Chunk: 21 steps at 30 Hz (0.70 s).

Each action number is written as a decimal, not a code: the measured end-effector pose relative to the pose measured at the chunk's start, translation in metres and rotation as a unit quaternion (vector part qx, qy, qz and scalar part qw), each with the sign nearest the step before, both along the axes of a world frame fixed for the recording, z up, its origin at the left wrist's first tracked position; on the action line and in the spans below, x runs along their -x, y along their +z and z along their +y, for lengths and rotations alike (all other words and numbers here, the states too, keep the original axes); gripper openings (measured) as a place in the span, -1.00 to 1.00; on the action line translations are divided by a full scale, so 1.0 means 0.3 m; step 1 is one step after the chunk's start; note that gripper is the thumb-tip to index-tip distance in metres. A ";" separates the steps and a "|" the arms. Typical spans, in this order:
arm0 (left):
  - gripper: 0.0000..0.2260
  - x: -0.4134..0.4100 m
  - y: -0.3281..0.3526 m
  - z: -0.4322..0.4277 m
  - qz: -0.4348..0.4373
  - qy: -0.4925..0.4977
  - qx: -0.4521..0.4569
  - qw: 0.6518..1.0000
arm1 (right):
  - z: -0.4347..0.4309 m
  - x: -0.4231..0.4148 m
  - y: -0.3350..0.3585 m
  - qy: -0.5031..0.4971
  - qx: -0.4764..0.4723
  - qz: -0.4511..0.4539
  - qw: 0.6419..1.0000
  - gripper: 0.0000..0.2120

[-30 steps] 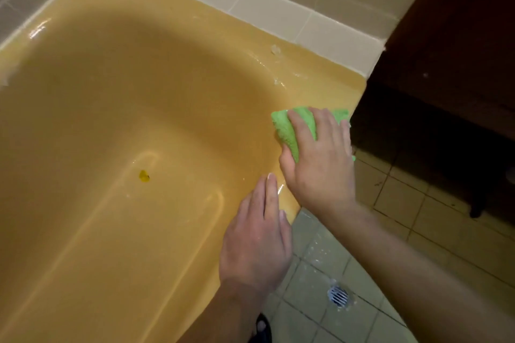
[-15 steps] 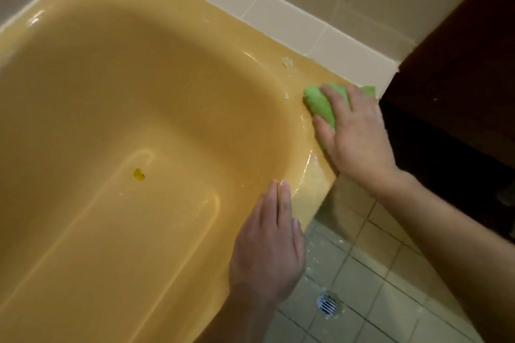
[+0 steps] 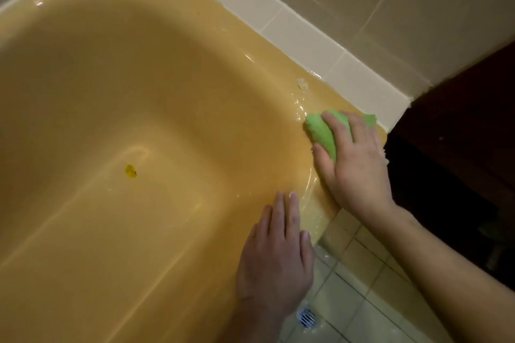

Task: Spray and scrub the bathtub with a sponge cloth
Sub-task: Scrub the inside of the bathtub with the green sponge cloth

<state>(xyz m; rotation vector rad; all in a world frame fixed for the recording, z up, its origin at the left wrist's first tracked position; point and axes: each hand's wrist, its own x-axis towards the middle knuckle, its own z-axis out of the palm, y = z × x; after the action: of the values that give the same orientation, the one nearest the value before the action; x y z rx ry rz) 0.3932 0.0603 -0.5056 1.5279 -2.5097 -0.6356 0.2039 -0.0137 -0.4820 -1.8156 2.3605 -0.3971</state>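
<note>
Bathtub point(image 3: 139, 92), glossy mustard-yellow with rounded walls, is still bearing the left hand point(image 3: 276, 259), lying flat with straight fingers on its near rim. Beyond, the right hand point(image 3: 354, 164) is gripping the bunched green sponge cloth point(image 3: 320, 131), now edging slightly inward along the wet corner rim.

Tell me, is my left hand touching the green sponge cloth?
Apart. The head view shows the left hand flat on the bathtub rim, with wet rim between it and the green sponge cloth gripped by the right hand.
</note>
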 end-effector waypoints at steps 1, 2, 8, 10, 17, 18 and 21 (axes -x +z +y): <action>-0.43 0.006 0.001 -0.003 -0.001 0.006 -0.001 1.000 | -0.064 0.018 0.001 -0.006 0.008 -0.002 1.000 -0.48; -0.43 0.011 0.005 -0.005 -0.002 0.009 -0.003 1.000 | -0.131 0.033 0.000 0.004 0.011 -0.003 1.000 -0.47; -0.44 0.037 0.007 -0.021 0.004 0.042 -0.002 0.999 | -0.359 0.047 0.004 0.132 -0.004 0.000 0.991 -0.43; -0.45 0.045 0.003 -0.030 0.008 0.065 0.000 0.998 | -0.286 0.038 0.010 0.157 -0.005 -0.006 0.988 -0.46; -0.51 0.077 0.014 -0.054 -0.017 0.102 0.027 0.994 | -0.294 0.087 0.015 0.298 0.005 0.011 0.955 -0.53; -0.51 0.082 0.016 -0.055 -0.020 0.109 0.030 0.993 | -0.369 0.076 0.006 0.280 0.020 0.011 0.960 -0.53; -0.53 0.096 0.021 -0.055 -0.026 0.141 0.036 0.989 | -0.537 0.028 -0.005 0.214 0.024 0.007 0.976 -0.51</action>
<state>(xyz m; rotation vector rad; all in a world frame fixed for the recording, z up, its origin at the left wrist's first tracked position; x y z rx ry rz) 0.3644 0.0438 -0.4994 1.8450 -2.2606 -0.4617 0.1954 -0.1749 -0.4835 -2.2771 1.8996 -0.3862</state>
